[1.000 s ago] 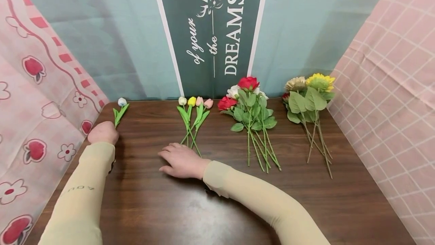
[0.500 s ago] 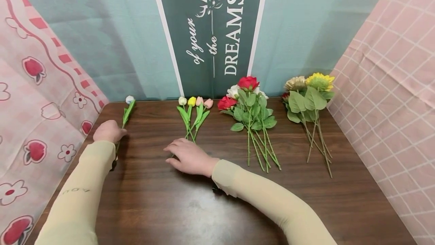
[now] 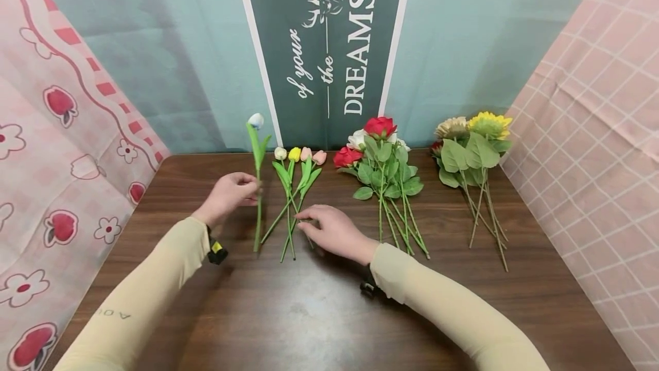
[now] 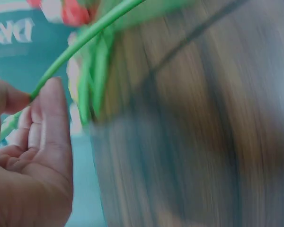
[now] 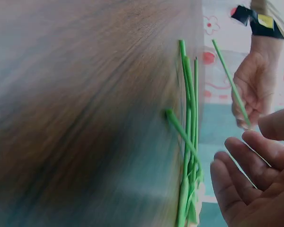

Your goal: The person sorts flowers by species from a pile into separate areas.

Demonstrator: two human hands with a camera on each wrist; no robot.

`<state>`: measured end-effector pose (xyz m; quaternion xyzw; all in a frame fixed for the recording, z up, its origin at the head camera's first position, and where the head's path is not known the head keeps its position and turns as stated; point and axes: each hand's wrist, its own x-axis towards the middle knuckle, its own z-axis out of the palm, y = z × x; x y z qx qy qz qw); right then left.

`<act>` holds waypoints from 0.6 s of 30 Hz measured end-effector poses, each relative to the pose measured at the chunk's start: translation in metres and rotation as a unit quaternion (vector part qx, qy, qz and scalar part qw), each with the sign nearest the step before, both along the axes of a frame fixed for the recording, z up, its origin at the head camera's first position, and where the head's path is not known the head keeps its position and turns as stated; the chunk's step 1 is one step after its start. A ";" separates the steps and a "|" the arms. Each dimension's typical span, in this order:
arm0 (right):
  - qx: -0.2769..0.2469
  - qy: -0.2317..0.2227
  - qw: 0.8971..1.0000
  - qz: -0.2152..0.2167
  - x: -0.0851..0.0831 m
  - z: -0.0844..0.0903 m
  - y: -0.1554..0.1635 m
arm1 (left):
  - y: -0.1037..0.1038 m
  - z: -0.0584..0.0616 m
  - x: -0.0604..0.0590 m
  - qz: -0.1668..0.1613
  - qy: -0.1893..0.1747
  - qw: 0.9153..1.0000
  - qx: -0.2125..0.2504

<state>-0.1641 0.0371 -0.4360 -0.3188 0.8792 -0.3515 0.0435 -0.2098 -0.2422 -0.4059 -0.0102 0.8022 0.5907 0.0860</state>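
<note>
While a white tulip (image 3: 255, 121) is pinched upright by the left hand (image 3: 230, 194), the tulip bunch (image 3: 297, 179) is touched by the right hand (image 3: 334, 230) — fingers relaxed, grasping nothing.

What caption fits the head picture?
Left hand holds a white tulip beside the tulip bunch.

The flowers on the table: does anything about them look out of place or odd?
Only one. The white tulip is upright in the air, pinched by the left hand, while the tulip bunch, roses and sunflowers lie flat in tidy groups. Nothing looks damaged.
</note>
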 end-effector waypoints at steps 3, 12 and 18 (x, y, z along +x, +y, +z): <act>-0.047 -0.065 0.996 -0.028 0.002 -0.002 0.014 | 0.034 -0.001 0.003 0.005 0.006 0.998 0.063; -0.164 -0.214 0.962 -0.051 0.014 -0.007 0.034 | 0.106 -0.009 0.009 0.000 0.042 0.983 0.176; -0.194 -0.224 0.951 -0.086 0.017 -0.011 0.041 | 0.125 -0.014 0.013 -0.012 0.039 0.975 0.217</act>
